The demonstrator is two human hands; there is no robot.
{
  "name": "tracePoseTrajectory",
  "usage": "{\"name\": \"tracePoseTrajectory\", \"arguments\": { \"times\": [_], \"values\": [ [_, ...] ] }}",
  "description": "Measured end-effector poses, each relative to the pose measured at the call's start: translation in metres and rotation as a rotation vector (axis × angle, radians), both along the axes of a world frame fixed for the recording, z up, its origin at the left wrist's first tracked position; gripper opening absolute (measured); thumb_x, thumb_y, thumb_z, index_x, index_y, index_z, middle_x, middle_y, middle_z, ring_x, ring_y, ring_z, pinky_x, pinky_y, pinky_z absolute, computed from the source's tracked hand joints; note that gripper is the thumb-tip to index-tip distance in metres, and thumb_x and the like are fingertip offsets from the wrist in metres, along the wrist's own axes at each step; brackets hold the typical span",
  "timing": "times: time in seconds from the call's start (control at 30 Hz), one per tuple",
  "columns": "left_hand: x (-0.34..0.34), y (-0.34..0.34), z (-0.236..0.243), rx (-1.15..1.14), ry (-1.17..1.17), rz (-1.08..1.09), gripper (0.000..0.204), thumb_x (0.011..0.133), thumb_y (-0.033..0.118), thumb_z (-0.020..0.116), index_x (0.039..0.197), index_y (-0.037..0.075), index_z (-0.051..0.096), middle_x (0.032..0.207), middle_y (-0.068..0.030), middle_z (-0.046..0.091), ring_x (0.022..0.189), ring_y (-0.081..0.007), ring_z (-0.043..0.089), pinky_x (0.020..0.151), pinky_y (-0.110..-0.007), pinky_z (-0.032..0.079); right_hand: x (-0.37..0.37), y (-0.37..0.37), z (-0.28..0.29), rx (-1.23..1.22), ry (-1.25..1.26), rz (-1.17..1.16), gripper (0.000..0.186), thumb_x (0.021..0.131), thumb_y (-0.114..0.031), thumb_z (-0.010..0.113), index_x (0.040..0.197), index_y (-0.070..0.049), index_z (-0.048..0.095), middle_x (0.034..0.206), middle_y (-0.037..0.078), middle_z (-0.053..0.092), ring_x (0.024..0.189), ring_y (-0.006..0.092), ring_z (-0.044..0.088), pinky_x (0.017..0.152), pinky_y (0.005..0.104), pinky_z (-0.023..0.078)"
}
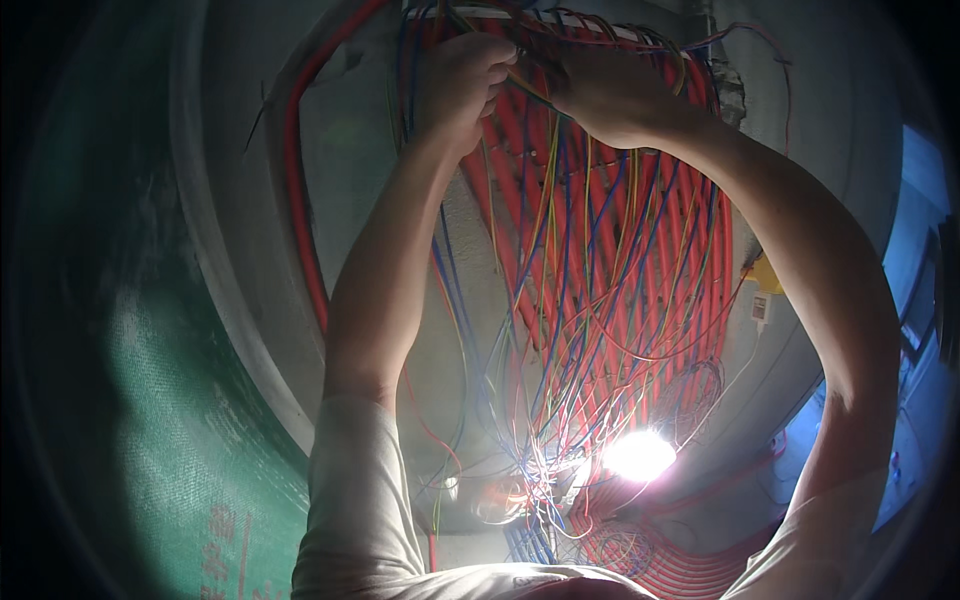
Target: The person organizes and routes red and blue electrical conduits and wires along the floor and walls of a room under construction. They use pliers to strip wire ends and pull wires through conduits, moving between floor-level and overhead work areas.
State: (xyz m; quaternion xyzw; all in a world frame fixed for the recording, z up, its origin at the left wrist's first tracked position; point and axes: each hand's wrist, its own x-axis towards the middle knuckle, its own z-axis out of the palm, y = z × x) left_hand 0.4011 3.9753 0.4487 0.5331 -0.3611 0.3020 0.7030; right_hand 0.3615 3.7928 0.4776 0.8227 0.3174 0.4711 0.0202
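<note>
Both my arms reach up to a dense bundle of red conduits (600,220) with loose blue, yellow, green and red wires (552,150) hanging from it. At the top, my left hand (468,85) is curled in a pinch on a yellow-green wire (530,87), its fingertips near the upper end of the bundle. Just right of it, my right hand (605,95) is closed on the same wire, with its fingertips in shadow. The two hands are close, and the wire crosses between them.
A bright lamp (640,455) shines among tangled wires below. A white plug-like piece (760,308) hangs beside a yellow item (766,272) on the right. A separate red conduit (300,200) curves down the left, near green sheeting (200,400). A blue-lit opening (915,170) is at far right.
</note>
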Motion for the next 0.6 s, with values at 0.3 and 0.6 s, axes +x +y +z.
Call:
{"name": "tracePoseTrajectory", "arguments": {
  "times": [0.3, 0.6],
  "values": [
    [0.0, 0.008, 0.003, 0.041, -0.038, 0.025, 0.009, 0.088, 0.014, 0.066, 0.081, 0.007, 0.065, 0.059, 0.0077, 0.041, 0.048, -0.0029, 0.031, 0.045, -0.024, 0.022, -0.037, -0.006, 0.037, 0.06, 0.875, -0.009, 0.011, 0.092, -0.011, 0.065, 0.098, -0.008, 0.057, 0.079, 0.001, 0.056, 0.058, 0.0094, 0.043, 0.058, 0.0271, 0.052],
    [0.008, 0.0, 0.01, 0.076, -0.013, 0.249, 0.009, 0.086, 0.013, 0.065, 0.079, 0.007, 0.064, 0.063, 0.0062, 0.046, 0.049, -0.0034, 0.032, 0.046, -0.024, 0.023, -0.058, 0.0, 0.05, -0.513, 0.395, -0.512, 0.014, 0.098, -0.011, 0.055, 0.102, 0.002, 0.057, 0.086, 0.009, 0.063, 0.078, 0.0186, 0.066, 0.072, 0.0398, 0.06]
  ]
}}
